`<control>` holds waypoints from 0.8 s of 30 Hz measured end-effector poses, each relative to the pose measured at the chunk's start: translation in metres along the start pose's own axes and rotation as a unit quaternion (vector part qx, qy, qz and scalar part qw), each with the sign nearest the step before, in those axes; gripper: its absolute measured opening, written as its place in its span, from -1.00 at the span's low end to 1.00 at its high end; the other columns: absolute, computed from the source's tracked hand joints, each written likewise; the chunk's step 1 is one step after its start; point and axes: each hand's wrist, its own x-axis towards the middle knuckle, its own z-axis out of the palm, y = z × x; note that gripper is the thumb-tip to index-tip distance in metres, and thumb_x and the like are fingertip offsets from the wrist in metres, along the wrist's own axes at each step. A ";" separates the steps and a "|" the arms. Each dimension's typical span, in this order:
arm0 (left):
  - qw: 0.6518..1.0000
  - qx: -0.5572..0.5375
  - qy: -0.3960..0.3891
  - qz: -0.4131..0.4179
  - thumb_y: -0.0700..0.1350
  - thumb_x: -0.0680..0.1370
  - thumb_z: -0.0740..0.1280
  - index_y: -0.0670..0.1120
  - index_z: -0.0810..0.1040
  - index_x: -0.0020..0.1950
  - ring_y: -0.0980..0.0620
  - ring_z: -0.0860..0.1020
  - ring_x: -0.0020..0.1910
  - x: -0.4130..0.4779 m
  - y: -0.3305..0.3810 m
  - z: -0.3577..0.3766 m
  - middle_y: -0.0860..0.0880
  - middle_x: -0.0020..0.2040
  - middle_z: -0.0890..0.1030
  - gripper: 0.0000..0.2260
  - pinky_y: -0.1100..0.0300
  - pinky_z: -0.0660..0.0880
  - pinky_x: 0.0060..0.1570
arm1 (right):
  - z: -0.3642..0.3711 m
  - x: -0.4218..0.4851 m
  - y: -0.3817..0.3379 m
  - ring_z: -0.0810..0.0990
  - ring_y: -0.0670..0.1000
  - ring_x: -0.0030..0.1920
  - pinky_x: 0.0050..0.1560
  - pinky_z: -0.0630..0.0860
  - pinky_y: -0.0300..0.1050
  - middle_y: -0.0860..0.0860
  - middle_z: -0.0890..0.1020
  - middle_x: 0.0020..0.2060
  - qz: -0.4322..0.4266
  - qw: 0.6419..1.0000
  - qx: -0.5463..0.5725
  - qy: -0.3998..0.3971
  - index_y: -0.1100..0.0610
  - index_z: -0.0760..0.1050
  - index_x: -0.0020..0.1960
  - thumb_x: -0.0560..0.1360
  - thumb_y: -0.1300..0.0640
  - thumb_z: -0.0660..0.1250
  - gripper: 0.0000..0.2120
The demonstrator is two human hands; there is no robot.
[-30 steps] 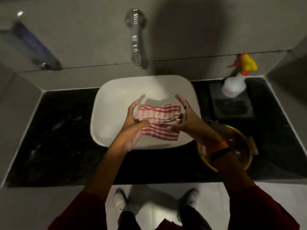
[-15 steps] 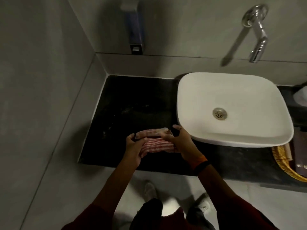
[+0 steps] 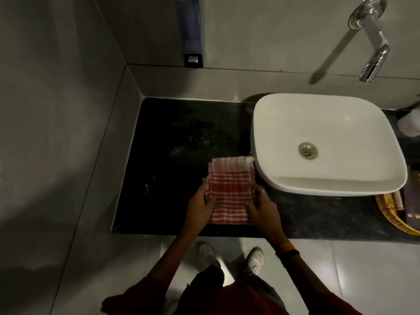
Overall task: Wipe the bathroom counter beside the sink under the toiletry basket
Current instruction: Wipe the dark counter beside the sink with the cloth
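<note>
- A red-and-white checked cloth lies spread flat on the black stone counter, just left of the white rectangular ceramic sink.
- The left hand and right hand each pinch 1 side edge of the cloth.
- A woven wicker basket sits at the counter's right edge.

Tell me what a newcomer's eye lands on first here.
The white basin stands out brightly against the black counter, right of centre. Just left of it, both hands, left and right, hold a red-and-white checked cloth by its sides over the counter. A wicker basket peeks in at the right edge.
</note>
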 end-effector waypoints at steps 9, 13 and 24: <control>0.879 0.473 0.020 0.055 0.20 0.66 -0.03 -0.13 0.12 0.61 -0.12 0.06 0.62 0.018 -0.082 -0.024 -0.13 0.63 0.13 -0.39 -0.19 0.08 0.56 | 0.086 0.028 0.027 0.08 0.22 0.61 0.62 -0.06 0.22 0.18 0.14 0.61 -0.080 0.958 -0.275 0.013 0.04 0.04 0.61 0.57 -0.29 0.05 -0.28; 0.862 0.506 -0.005 0.045 0.25 0.64 -0.02 -0.13 0.02 0.62 -0.10 -0.03 0.64 0.027 -0.092 -0.025 -0.12 0.65 0.02 -0.32 -0.19 0.03 0.58 | 0.106 0.054 0.039 -0.06 0.21 0.61 0.58 -0.39 0.08 0.22 0.05 0.62 -0.077 0.943 -0.323 0.016 0.09 0.04 0.63 0.55 -0.35 0.02 -0.21; 0.864 0.500 -0.004 0.055 0.25 0.64 0.00 -0.13 -0.03 0.63 -0.08 -0.09 0.64 0.026 -0.094 -0.025 -0.08 0.66 -0.04 -0.32 -0.18 0.03 0.59 | 0.112 0.166 -0.002 -0.01 0.32 0.61 0.57 -0.07 0.39 0.28 0.05 0.61 -0.082 0.919 -0.378 0.076 0.12 0.03 0.62 0.57 -0.31 0.04 -0.23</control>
